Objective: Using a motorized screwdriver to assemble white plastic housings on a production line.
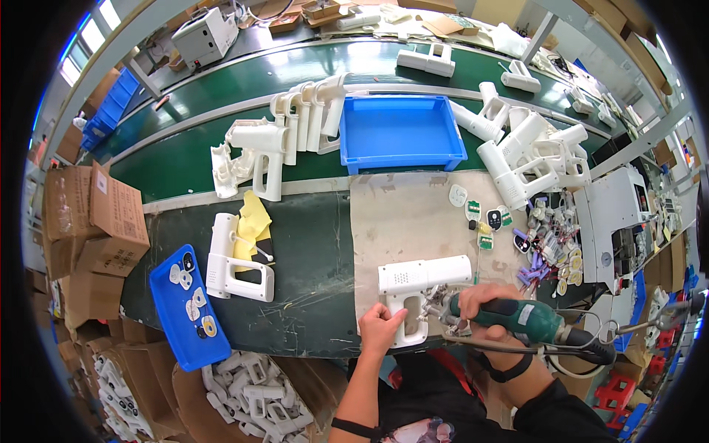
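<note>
the left hand fingers grip the white plastic gun shell on the counter; the right hand fingers clench the green power screwdriver. best keep it straight, press gently.

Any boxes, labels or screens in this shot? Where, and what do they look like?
Cardboard boxes: stacked at the left edge, brown, with white stickers.
Small labels: on the beige mat right of centre, rounded, white, green and dark.
Machine panel: far right, white housing; display too small to tell.

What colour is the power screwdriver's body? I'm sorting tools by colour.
Dark green, with a black cord; the screwdriver shows best in the head view, in the right hand.
</note>
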Demonstrator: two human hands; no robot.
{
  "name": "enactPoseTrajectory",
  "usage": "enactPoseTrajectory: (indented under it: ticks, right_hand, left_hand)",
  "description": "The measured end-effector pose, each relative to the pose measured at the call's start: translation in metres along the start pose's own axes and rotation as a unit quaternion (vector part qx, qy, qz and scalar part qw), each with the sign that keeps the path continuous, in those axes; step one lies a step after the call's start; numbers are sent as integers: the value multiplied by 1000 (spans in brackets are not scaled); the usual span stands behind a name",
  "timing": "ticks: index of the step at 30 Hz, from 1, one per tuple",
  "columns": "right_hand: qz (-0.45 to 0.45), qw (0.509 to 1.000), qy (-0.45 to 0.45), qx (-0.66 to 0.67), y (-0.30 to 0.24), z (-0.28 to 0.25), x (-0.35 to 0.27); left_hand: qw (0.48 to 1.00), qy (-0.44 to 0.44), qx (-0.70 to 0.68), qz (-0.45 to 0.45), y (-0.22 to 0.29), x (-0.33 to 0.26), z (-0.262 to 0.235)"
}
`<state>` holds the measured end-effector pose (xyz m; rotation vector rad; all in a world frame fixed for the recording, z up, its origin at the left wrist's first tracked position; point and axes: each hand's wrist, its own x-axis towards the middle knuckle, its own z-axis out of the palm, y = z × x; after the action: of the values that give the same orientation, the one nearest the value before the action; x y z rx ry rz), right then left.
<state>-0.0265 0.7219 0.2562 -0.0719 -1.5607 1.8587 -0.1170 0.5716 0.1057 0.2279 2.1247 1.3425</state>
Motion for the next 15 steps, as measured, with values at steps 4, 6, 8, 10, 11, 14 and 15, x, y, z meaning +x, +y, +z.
enactPoseTrajectory:
  ticks: [4,6,8,10,11,14,15]
  right_hand:
    - [53,998,28,34,1,2,4]
    - [31,999,7,15,2,0,10]
    - [44,999,18,9,1,3,14]
    - [55,998,-12,-34,-3,5,18]
    - [46,998,-4,-44,-3,9,17]
    - [34,999,19,-34,-3,9,3]
    - [28,999,4,-31,-4,4,0]
  left_hand:
    - [1000,10,-1,-1,-7,-2,-1]
    - [1000,15,-5,2,-3,-2,1]
    - [1000,20,-8,3,-2,-3,1]
    - [999,24,-18,11,-1,-2,0]
    - [999,21,-25,5,-4,-1,1]
    - [1000,20,12,0,1,-6,0]
    - [1000,21,11,5,2,-6,1]
